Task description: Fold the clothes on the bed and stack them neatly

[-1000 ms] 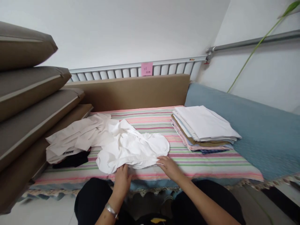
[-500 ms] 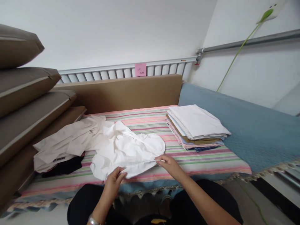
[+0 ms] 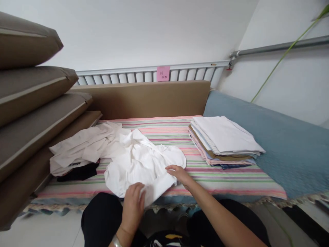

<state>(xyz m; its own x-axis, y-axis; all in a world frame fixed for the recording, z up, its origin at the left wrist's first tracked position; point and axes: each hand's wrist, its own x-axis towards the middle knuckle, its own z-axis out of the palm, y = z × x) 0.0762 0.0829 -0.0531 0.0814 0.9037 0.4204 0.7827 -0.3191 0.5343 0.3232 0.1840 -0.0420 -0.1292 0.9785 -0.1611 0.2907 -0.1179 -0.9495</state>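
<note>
A rumpled white shirt-like garment [image 3: 147, 161] lies in front of me, its near edge folded into a flat strip. Near the front edge of the striped cloth [image 3: 164, 132], my left hand [image 3: 134, 202] is closed on the left end of that strip. My right hand [image 3: 180, 175] rests on the strip's right end with fingers stretched over the fabric; its thumb is hard to see. Left of the white garment lies a loose off-white garment [image 3: 84, 144] with dark lettering, partly over a black cloth [image 3: 79, 172].
A neat stack of folded clothes [image 3: 226, 135] sits at the right. Brown cushions [image 3: 43, 113] are piled at the left, and another long cushion [image 3: 149, 99] stands along the back before a white radiator [image 3: 128, 76]. A blue-covered armrest [image 3: 277, 137] borders the right side.
The near edge of the white garment has become a wider, flatter strip. My right hand has gone from pinching the edge to lying over it. The view has shifted left.
</note>
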